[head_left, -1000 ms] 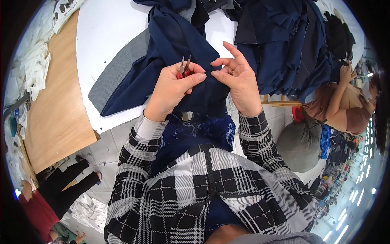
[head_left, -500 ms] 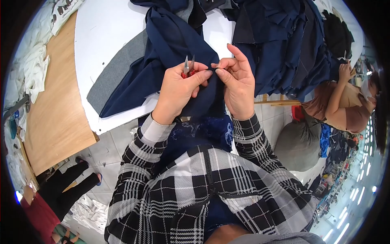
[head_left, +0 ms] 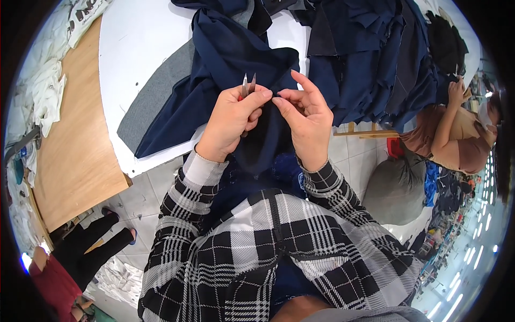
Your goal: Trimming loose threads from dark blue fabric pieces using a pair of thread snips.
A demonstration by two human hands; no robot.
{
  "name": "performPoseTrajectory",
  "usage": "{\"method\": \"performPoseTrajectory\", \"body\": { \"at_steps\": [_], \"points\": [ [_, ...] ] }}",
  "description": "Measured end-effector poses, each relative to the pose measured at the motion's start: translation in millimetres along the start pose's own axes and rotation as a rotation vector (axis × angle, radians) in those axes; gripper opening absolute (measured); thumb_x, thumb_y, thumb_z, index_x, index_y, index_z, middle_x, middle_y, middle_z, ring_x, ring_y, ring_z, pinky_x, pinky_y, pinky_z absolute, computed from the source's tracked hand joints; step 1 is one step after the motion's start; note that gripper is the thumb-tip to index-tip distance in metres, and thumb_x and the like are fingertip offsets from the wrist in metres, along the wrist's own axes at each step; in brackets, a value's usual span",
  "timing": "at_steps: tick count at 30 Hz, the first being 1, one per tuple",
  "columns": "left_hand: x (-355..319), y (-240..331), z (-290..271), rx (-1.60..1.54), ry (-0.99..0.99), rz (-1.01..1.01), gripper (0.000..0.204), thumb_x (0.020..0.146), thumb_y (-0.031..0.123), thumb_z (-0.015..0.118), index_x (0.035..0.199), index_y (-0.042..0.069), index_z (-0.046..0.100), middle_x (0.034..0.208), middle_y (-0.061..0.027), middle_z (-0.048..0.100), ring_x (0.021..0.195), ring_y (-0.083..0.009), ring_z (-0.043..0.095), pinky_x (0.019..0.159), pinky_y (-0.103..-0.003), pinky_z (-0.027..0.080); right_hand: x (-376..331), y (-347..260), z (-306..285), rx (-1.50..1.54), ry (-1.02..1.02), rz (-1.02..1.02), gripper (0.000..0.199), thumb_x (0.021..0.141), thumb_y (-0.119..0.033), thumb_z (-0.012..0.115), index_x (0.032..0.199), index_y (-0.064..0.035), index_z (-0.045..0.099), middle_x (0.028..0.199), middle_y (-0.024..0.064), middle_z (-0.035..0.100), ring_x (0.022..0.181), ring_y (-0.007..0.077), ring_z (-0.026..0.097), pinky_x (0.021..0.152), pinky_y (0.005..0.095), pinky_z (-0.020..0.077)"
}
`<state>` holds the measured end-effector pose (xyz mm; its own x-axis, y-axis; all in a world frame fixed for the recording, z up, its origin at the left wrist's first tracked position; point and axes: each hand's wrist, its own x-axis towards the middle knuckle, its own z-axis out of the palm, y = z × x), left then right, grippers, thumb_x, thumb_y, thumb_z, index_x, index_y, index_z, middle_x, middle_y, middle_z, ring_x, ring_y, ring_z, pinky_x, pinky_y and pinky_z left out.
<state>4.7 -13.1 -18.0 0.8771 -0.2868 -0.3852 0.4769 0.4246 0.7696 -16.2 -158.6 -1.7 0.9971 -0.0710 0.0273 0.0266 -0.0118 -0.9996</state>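
Pinching navy cloth (head_left: 268, 145) beside table edge (head_left: 161, 161).

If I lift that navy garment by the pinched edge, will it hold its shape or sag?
Probably sag: the navy garment drapes in soft folds over the white table edge and hangs toward the lap. It likely drags rather than slides cleanly, since much of it lies bunched. The left hand, holding thread snips, and right hand pinch it easily, suggesting thin cloth.

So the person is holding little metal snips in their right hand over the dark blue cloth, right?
Not quite. The head view shows the metal snips in the left hand, not the right. The right hand only pinches the dark blue cloth beside them.
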Motion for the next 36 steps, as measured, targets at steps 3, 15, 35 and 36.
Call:
{"method": "performPoseTrajectory", "body": {
  "at_steps": [3, 15, 35, 36],
  "points": [
    [1, -1, -3, -0.092, -0.033, -0.013, 0.013, 0.086, 0.014, 0.061, 0.087, 0.001, 0.06, 0.062, 0.0031, 0.047, 0.048, -0.0028, 0.04, 0.039, -0.017, 0.029, 4, 2, 0, 0.121, -0.024, 0.041, 0.045, 0.082, 0.002, 0.061, 0.125, 0.0014, 0.047, 0.091, 0.0054, 0.061, 0.083, 0.0086, 0.058, 0.076, 0.0207, 0.0462],
    [-3, 3, -14, -0.042, -0.063, -0.034, 0.01, 0.085, 0.013, 0.06, 0.088, 0.003, 0.059, 0.063, 0.0026, 0.049, 0.05, -0.0028, 0.041, 0.041, -0.016, 0.03, 11, 1, 1, 0.439, -0.064, 0.23, 0.044, 0.081, 0.005, 0.06, 0.123, 0.0037, 0.045, 0.089, 0.0063, 0.061, 0.082, 0.0089, 0.057, 0.078, 0.0193, 0.0443],
    [-12, 11, -14, 0.103, 0.084, 0.134, 0.014, 0.083, 0.015, 0.067, 0.088, 0.003, 0.065, 0.065, 0.0043, 0.054, 0.051, -0.0009, 0.042, 0.043, -0.015, 0.031, 25, -8, -12, 0.079, -0.352, 0.155, 0.046, 0.081, 0.002, 0.06, 0.126, -0.0023, 0.049, 0.094, 0.0017, 0.056, 0.077, 0.0063, 0.053, 0.072, 0.0178, 0.0431],
    [-12, 11, -15, 0.102, 0.085, 0.134, 0.014, 0.083, 0.015, 0.067, 0.088, 0.003, 0.065, 0.065, 0.0043, 0.054, 0.051, -0.0009, 0.042, 0.043, -0.015, 0.031, 26, -8, -13, 0.09, -0.329, 0.129, 0.045, 0.08, 0.002, 0.062, 0.124, -0.0026, 0.051, 0.091, 0.0004, 0.055, 0.079, 0.0058, 0.051, 0.074, 0.0173, 0.0416]
  ]
}}
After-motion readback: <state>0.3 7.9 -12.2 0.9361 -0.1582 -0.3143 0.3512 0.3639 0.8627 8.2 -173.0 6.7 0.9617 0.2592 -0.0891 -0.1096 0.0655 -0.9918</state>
